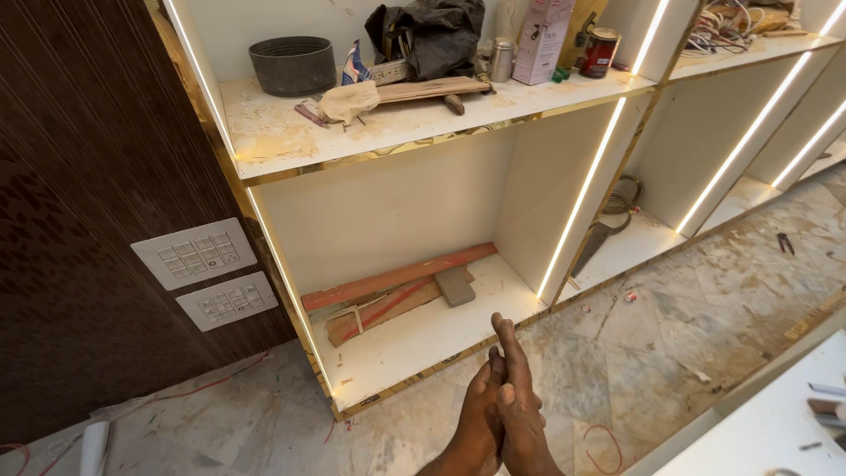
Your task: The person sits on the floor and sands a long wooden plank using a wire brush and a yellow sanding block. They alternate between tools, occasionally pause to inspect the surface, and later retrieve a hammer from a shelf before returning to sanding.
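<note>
Two pressed hands [500, 407] before wood-cluttered shelf [414, 339]

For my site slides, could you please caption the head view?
Left hand and right hand pressed together before a lit white shelf unit holding wood offcuts.

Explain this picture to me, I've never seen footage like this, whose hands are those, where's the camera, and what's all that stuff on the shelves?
The one picture comes from a camera worn on a person's head, looking down. The two bare hands at the bottom are that person's own: the left hand and right hand are pressed together, holding nothing visible. In front stands a white shelf unit with lit edges. Its lower compartment holds wooden planks; the top shelf carries a dark round tub, a black bag, a pink box and a red can. On the dark wall at left are two switch panels.
</note>
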